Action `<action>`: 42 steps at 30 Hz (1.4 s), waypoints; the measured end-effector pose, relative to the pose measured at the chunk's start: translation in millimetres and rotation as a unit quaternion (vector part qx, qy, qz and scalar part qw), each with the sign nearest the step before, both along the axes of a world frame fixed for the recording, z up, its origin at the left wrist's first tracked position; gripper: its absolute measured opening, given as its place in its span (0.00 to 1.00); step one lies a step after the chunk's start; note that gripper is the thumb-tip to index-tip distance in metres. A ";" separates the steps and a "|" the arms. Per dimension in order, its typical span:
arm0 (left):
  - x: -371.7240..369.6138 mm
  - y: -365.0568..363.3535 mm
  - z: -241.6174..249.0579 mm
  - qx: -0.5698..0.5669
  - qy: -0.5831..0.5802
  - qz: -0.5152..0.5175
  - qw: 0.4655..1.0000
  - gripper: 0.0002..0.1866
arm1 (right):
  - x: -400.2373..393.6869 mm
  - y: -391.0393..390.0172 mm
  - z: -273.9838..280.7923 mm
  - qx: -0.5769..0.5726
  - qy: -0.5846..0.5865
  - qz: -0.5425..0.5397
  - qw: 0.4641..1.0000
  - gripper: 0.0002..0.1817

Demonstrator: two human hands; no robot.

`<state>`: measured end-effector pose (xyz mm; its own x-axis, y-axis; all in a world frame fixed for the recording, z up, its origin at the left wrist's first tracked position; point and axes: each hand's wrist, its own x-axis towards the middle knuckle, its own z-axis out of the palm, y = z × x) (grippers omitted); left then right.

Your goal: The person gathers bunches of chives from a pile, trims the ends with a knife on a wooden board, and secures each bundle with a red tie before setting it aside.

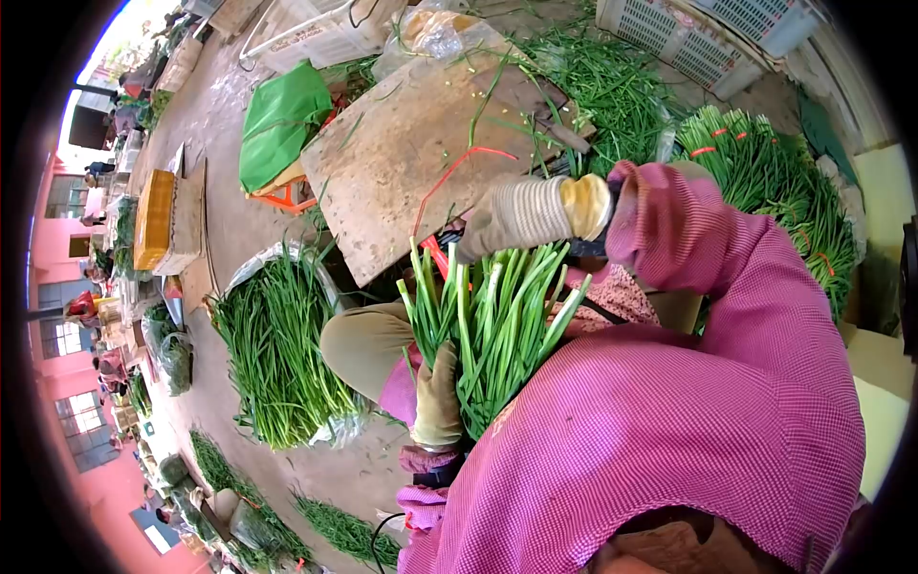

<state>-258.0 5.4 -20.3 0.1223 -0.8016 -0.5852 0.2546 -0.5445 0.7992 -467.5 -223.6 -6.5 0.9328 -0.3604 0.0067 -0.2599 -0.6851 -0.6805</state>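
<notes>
My left hand (437, 400), in a tan glove, is closed round a bunch of long green stalks (502, 320) with pale cut ends, held over my lap. Just above those ends is my right hand (492, 222), in a grey-tan glove with a ribbed cuff. Its fingers point down and look pressed together; whatever they may grip is hidden. A thin red strip (442, 184) runs from beside the stalk ends across a worn wooden board (382, 158).
Loose greens lie in a plastic-lined pile (277, 354) at left. Bundles with red ties (755, 153) are at upper right, below white crates (688, 43). A green cloth (282, 124) covers an orange stool (287, 199). Other people are far off at left.
</notes>
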 end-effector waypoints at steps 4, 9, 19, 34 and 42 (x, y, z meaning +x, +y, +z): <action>4.1 0.0 0.4 0.002 -0.047 -0.022 0.999 0.21 | 9.5 17.7 14.0 0.099 0.103 -0.093 0.985 0.14; 1.4 -0.2 4.4 -0.045 -0.056 -0.027 0.997 0.24 | -43.6 -55.0 -49.6 -0.010 -0.044 -0.243 0.969 0.10; 2.3 -2.0 -3.8 -0.031 -0.026 -0.019 0.999 0.18 | -64.7 -22.6 51.9 -0.050 0.088 -0.245 0.964 0.17; 3.3 2.1 -1.3 -0.013 0.058 0.070 0.996 0.28 | -50.1 -16.3 -38.7 -0.220 0.147 -0.268 0.926 0.08; 1.8 2.9 -2.6 -0.028 0.066 0.077 0.994 0.27 | -92.2 -35.4 55.1 -0.452 0.201 -0.396 0.774 0.19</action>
